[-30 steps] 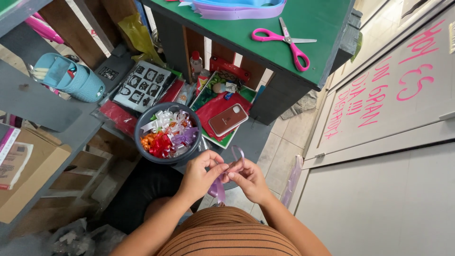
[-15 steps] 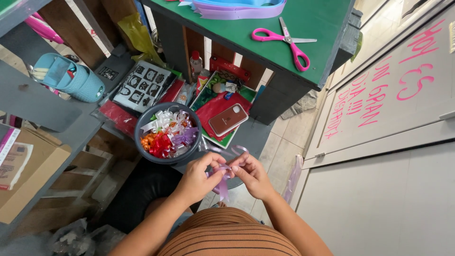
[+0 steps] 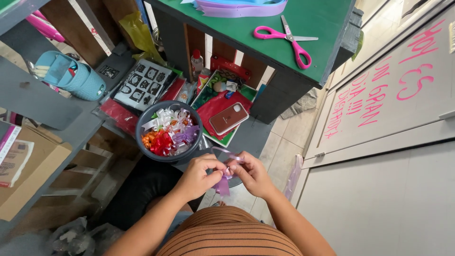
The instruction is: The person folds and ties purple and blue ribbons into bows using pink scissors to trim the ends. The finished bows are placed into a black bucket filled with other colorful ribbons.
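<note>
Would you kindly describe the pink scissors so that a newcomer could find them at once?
Start at the green tabletop at the top of the view. The pink scissors lie flat on it, closed, blades pointing right, below the stacked lilac and blue foam sheets. They are the only tool on that surface, with bright pink handles.

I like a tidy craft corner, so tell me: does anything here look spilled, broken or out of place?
Nothing stands out. Both hands, left hand and right hand, pinch a lilac ribbon over the floor. The bows sit inside their dark bowl, none spilled, and the pink scissors lie flat on the green tabletop.
</note>
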